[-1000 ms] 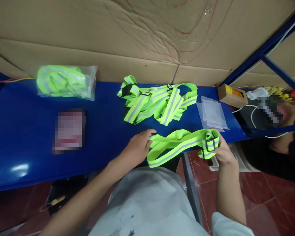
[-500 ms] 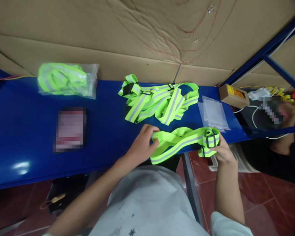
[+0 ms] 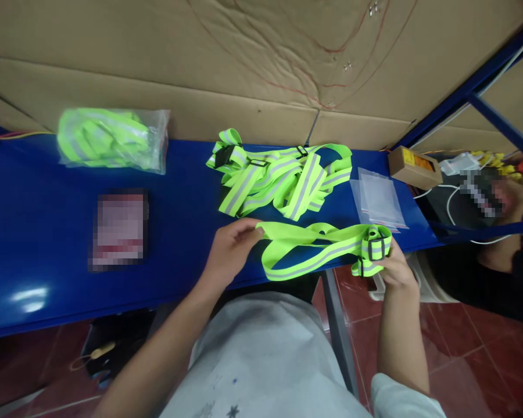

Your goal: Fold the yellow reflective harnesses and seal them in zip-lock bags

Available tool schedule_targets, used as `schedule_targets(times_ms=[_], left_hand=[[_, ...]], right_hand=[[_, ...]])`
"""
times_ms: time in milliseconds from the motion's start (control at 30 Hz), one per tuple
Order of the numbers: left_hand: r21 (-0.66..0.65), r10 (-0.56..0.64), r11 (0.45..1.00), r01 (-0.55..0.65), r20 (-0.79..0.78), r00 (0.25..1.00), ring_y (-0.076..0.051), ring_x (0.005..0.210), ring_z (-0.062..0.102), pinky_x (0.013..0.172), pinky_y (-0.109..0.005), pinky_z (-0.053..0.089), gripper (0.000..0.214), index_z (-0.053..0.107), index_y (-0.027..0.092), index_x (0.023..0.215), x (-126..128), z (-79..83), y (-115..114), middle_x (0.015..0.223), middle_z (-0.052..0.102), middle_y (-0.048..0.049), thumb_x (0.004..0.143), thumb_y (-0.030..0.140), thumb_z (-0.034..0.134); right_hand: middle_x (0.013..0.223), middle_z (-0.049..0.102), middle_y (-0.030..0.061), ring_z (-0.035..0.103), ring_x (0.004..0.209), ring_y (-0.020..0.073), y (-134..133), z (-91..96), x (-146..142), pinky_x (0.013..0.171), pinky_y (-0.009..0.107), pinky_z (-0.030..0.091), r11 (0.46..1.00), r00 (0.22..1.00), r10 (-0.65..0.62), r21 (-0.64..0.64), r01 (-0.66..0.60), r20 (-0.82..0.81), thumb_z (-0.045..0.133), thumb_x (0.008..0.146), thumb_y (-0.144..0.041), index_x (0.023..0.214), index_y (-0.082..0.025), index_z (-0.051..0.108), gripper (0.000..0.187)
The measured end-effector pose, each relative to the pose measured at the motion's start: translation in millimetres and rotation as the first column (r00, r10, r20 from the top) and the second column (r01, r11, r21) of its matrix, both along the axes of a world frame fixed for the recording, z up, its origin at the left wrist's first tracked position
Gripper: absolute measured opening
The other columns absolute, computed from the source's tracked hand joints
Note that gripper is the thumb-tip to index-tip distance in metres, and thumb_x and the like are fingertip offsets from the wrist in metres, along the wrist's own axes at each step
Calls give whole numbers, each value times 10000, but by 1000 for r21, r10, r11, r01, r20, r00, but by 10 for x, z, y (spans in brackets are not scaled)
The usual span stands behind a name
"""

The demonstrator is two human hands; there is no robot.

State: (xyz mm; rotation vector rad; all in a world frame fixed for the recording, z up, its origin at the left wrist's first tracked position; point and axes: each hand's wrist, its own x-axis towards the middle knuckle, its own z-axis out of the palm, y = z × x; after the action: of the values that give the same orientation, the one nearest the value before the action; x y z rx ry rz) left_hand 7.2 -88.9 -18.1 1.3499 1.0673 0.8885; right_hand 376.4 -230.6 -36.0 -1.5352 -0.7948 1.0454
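Neon-yellow reflective strap (image 3: 311, 261) with a grey stripe stretches between my two hands above the table's front edge. My left hand (image 3: 233, 247) pinches one end of a loop between thumb and fingers. At the other end, my right hand (image 3: 396, 264) grips the folded part by its black buckle; some of its fingers are hidden behind the strap. Just beyond lies a loose heap of similar reflective straps (image 3: 283, 180) with black buckles. Clear plastic bags (image 3: 381, 194) lie flat to the right of the heap, near my right hand.
A clear bag packed with yellow strap (image 3: 108, 139) sits at the back left of the blue table (image 3: 47, 232). A blurred-out flat item (image 3: 119, 229) lies in front of it. Cardboard box (image 3: 414, 167) stands at the right, near a blue frame; another person's hand (image 3: 516, 197) is beyond.
My left hand has moved left and slightly up, drawing the loop's end out from the rest of the strap. My right hand stays almost in place, still gripping the buckle end.
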Motion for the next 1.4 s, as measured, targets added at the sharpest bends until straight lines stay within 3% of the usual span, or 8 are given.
schedule_targets(times_ms=[100,267,433,700,1033,1233,1333,1400], left_hand=[[-220,-21,972,79,257,966,-219,931,746,854,-323,604,254,702,155,910,-20,-13,15,905,762,-67,837,394,743],[-525,152,792,311,664,732,-133,860,717,751,-186,585,291,688,141,876,-19,5,-16,843,700,-10,663,139,887],[-520,155,799,302,664,732,-107,804,680,728,-170,560,363,647,166,884,46,-41,-116,816,655,17,618,127,890],[-527,127,821,219,543,830,-95,828,659,708,-163,528,240,578,160,785,107,2,-174,920,702,7,769,147,817],[-578,189,768,275,616,765,-109,776,674,736,-191,528,443,648,187,979,117,-87,-125,834,691,22,606,-3,793],[-566,181,777,276,620,763,-109,718,609,657,-213,489,262,588,152,780,102,-8,-83,775,623,0,567,46,697],[-565,166,790,238,571,804,-116,672,585,652,-242,489,348,600,172,945,78,-27,-93,796,617,2,618,85,680],[-465,97,877,126,426,900,-135,712,607,706,-286,518,577,566,225,1221,53,-41,-144,942,646,-17,674,76,672]], right_hand=[[991,703,10,660,765,211,15,-5,2,650,329,560,1000,1000,0,17,0,-29,977,433,-332,1196,-316,613,846],[989,709,25,662,770,223,27,21,-49,662,349,566,1000,998,4,29,-3,-60,995,416,-327,1187,-311,642,848],[1007,705,28,666,772,224,39,48,-79,650,355,574,1000,998,-7,28,8,-62,995,412,-321,1202,-319,632,869],[1024,710,26,682,747,259,-67,58,-4,630,436,592,1000,998,-27,6,27,-61,977,442,-323,1301,-369,564,954],[932,691,11,680,682,241,-60,45,-64,625,438,614,1000,994,14,-3,-15,-105,1004,414,-330,1256,-339,578,944],[960,687,10,671,671,223,-53,29,-65,602,425,624,1000,991,23,12,-22,-131,1005,416,-321,1257,-341,567,948],[923,696,11,680,688,232,-49,33,-68,617,410,615,999,990,36,4,-36,-135,1001,424,-353,1258,-329,576,937],[913,705,11,685,699,235,-37,46,-80,621,395,607,999,990,45,-15,-48,-135,998,420,-343,1247,-319,588,923]])
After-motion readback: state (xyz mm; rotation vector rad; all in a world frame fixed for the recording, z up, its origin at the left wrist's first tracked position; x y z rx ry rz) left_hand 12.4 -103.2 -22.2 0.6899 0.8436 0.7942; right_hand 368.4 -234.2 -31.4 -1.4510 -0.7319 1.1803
